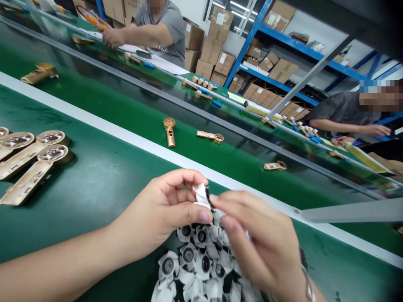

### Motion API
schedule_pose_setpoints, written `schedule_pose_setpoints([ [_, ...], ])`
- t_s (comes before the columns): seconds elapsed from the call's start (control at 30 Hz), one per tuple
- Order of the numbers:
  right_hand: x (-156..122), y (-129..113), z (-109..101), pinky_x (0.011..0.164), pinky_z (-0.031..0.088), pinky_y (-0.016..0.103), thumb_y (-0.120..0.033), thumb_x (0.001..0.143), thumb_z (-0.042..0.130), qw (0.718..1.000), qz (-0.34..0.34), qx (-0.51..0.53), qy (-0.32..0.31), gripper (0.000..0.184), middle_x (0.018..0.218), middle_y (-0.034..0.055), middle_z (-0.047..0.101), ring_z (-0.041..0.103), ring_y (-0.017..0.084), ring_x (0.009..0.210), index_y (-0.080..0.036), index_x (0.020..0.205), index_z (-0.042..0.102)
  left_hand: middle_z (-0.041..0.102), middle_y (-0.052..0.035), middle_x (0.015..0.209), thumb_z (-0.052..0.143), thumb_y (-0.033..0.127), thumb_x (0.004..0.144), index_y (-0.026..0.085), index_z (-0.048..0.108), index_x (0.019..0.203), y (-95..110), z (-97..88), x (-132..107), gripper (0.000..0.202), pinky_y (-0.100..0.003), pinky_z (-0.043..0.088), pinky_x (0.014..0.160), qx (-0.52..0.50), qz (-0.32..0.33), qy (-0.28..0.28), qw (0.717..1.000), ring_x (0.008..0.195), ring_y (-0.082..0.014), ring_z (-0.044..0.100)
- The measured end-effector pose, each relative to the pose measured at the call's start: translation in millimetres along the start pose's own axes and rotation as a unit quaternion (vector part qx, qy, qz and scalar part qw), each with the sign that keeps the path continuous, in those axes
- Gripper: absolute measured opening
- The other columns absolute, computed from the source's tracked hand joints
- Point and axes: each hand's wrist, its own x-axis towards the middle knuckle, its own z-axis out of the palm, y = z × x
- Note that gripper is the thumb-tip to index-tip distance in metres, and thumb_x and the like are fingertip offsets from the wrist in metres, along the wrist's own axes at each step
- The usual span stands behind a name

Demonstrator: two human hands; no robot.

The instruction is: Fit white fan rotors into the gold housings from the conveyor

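Observation:
Between the thumb and fingers of my left hand (179, 201) is a small white fan blade (202, 196) with a dark hub. My right hand (261, 235) is close against its right side, the index fingertip at the dark hub; the hand is slightly blurred, and whether it also grips the blade is unclear. Below both hands lies a heap of white fan blades (201, 264) with black, ring-shaped hubs. Part of that heap is hidden behind my right hand. To the left, several gold handheld-fan housings (34, 167) rest on the green tabletop, round ends away from me.
Beyond a white rail (126, 136) runs a green conveyor belt (132, 109) carrying scattered gold fan parts (170, 131). A grey post (352, 210) juts in at right. Two people (157, 33) work across the line, before blue shelving (252, 46) and cardboard boxes (217, 42).

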Motion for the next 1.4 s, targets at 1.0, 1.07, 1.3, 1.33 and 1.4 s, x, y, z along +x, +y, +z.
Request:
schedule_pose_setpoints([
  [1.0,-4.8,-15.5,-13.1,0.096,0.058,0.033,-0.038,0.078,0.083,0.993,0.033,0.108,-0.042,0.076,0.123,0.0071,0.069,0.067,0.024,0.113,-0.033,0.147,0.05,0.076,-0.0008,0.104,0.091,0.01,0.061,0.035,0.081,0.102,17.7,8.5,-11.0,0.049,-0.02,0.062,0.073,0.23,0.07,0.024,0.971,0.083,-0.0145,0.071],
  [1.07,-3.8,-17.3,-11.5,0.097,0.057,0.032,-0.04,0.084,0.077,0.993,0.018,0.099,-0.058,0.076,0.126,0.0086,0.065,0.065,0.024,0.115,-0.032,0.151,0.043,0.078,0.0001,0.101,0.092,0.012,0.062,0.037,0.081,0.103,18.7,7.6,-11.5,0.05,-0.022,0.062,0.076,0.263,0.085,0.018,0.961,0.084,-0.0156,0.072],
  [1.3,-9.0,-16.5,-9.7,0.103,0.053,0.034,-0.041,0.09,0.071,0.991,0.013,0.097,-0.097,0.076,0.131,0.0089,0.058,0.059,0.024,0.125,-0.035,0.156,0.033,0.081,0.0004,0.097,0.093,0.017,0.06,0.036,0.08,0.102,24.7,9.0,-11.0,0.048,-0.02,0.06,0.072,0.364,0.13,0.012,0.922,0.081,-0.0175,0.074],
  [1.33,-9.9,-15.6,-9.3,0.104,0.053,0.034,-0.042,0.09,0.07,0.991,0.015,0.094,-0.097,0.076,0.133,0.009,0.057,0.058,0.024,0.127,-0.034,0.156,0.033,0.082,0.0015,0.096,0.092,0.018,0.062,0.038,0.08,0.103,24.0,8.6,-11.3,0.047,-0.019,0.059,0.071,0.381,0.14,0.008,0.914,0.08,-0.0166,0.074],
  [1.4,-11.8,-14.0,-8.2,0.104,0.053,0.035,-0.045,0.091,0.068,0.992,0.03,0.082,-0.094,0.077,0.141,0.0098,0.054,0.052,0.026,0.135,-0.035,0.157,0.031,0.081,0.0036,0.091,0.089,0.02,0.069,0.04,0.077,0.109,20.7,6.4,-12.3,0.046,-0.017,0.056,0.068,0.434,0.166,-0.002,0.886,0.074,-0.0136,0.073],
])
